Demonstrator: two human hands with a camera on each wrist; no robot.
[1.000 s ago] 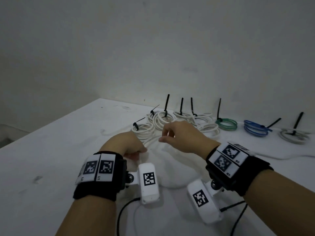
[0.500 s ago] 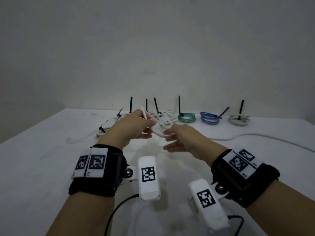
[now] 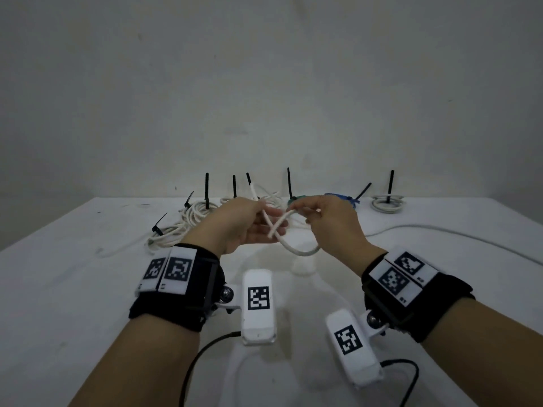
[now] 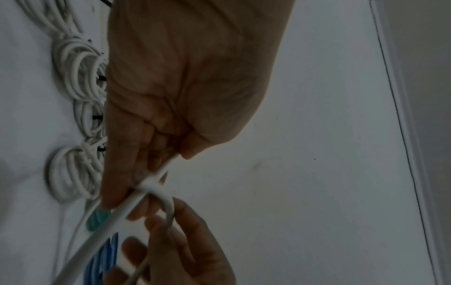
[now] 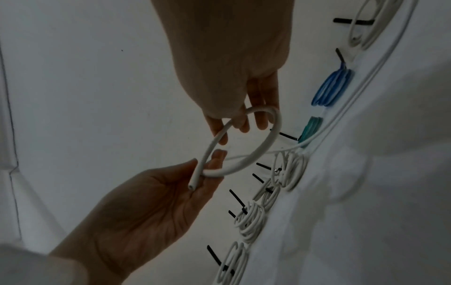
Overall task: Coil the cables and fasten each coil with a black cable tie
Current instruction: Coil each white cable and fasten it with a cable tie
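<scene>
Since half a second ago the right hand (image 3: 329,221) has closed in, now pinching the white cable (image 3: 296,249); its loop crosses itself. Left hand (image 3: 235,227) pinches the crossing near the cable's free end, above the table (image 3: 73,274). At 12 o'clock: five white coils, one green, one blue, seven black ties visible.

Dim, flat light; soft shadows; wrist views dark, motion-blurred; wide-angle edge distortion.
</scene>
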